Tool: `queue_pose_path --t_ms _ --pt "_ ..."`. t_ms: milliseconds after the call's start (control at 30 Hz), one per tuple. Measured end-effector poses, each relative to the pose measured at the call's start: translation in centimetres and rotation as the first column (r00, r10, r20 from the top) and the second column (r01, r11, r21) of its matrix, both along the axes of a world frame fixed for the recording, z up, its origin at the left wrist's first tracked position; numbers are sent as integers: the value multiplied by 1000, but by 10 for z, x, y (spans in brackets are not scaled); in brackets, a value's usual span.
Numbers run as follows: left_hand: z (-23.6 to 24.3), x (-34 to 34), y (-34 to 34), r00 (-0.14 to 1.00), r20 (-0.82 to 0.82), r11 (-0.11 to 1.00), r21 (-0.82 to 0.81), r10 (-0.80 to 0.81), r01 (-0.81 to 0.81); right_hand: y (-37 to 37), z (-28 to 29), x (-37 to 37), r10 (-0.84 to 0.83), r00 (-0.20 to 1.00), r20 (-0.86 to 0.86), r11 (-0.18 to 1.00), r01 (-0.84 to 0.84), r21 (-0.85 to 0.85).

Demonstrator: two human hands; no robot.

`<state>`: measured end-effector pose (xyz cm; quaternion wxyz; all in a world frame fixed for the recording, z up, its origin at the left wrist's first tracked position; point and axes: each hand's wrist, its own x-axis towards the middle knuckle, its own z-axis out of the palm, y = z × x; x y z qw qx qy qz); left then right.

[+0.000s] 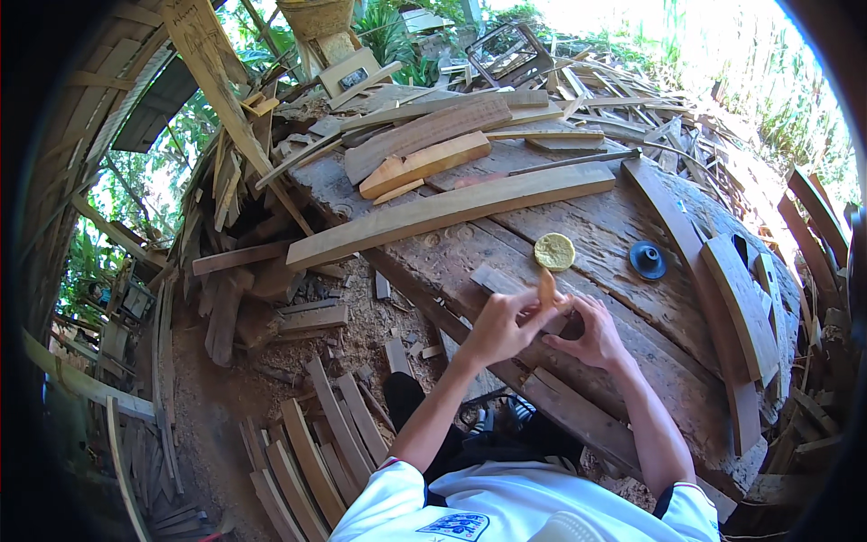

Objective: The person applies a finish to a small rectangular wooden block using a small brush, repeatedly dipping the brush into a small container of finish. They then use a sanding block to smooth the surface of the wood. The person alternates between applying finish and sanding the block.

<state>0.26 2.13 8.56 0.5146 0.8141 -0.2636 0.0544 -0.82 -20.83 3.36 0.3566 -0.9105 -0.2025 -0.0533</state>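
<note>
My left hand [508, 327] and my right hand [591, 336] meet over the near edge of the workbench [587, 230]. The fingers of both are bent inward and closed around something small between them. A brownish tip shows above the left fingers, but I cannot make out what they hold. Just beyond the fingertips lies a round, yellow, rough-faced disc [554, 251] on the planks. Farther right sits a dark blue-black round piece with a raised hub [647, 260], apart from both hands.
A long wooden beam [452, 212] lies across the bench, with several cut boards [429, 135] behind it. Curved planks [700, 298] line the right side. Stacked curved strips [312, 461] stand on the floor at left, near sawdust and offcuts. Scrap wood [623, 99] piles up at the back.
</note>
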Motion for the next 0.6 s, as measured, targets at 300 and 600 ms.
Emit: queue_pose_path --t_ms 300,600 --pt "-11 25 17 902 320 913 191 290 -362 0 -4 0 1 1000 12 999 -2 39" --pt "-6 17 12 994 49 988 114 100 -105 -1 1 -1 -2 1000 -16 1000 2 8"
